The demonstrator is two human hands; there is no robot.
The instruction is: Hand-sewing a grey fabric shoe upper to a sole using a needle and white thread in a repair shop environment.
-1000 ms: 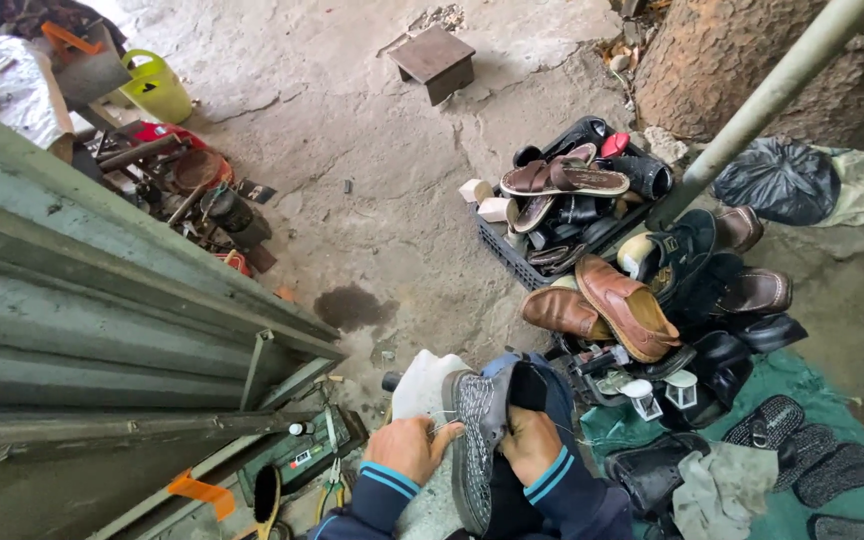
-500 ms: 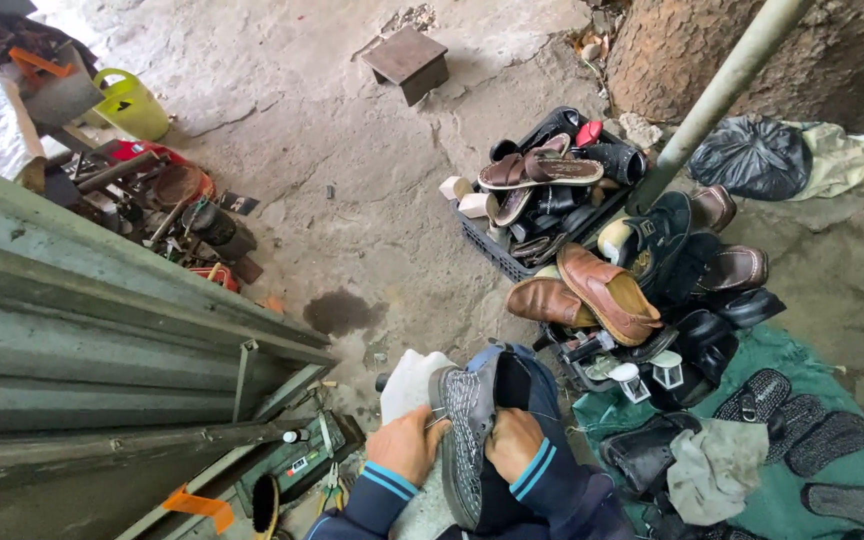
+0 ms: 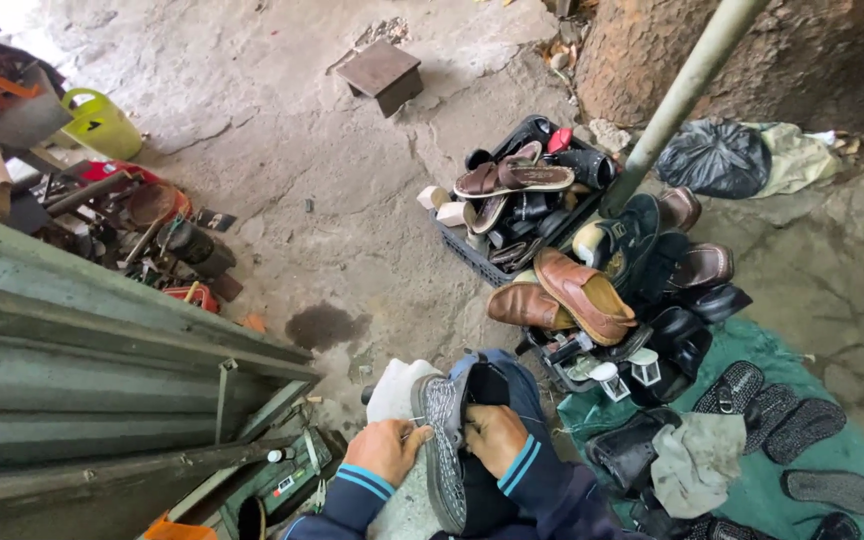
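A dark shoe with a speckled grey sole (image 3: 444, 440) stands on edge on my lap, sole turned left. My left hand (image 3: 387, 450) presses against the sole side, pinching something thin at its edge. My right hand (image 3: 492, 438) grips the shoe's upper from the other side. Both sleeves are dark with blue striped cuffs. A white cloth (image 3: 397, 388) lies just beyond my left hand on my knee.
A pile of brown and black shoes and sandals (image 3: 582, 290) fills a black crate (image 3: 472, 258) ahead right. Loose soles (image 3: 802, 425) lie on green sheeting (image 3: 752, 350). A green corrugated panel (image 3: 82, 370) is at left, a metal pole (image 3: 682, 95) and small stool (image 3: 382, 75) beyond.
The view has shifted slightly; my hands keep hold of the shoe, with the left hand working a little along the sole edge.
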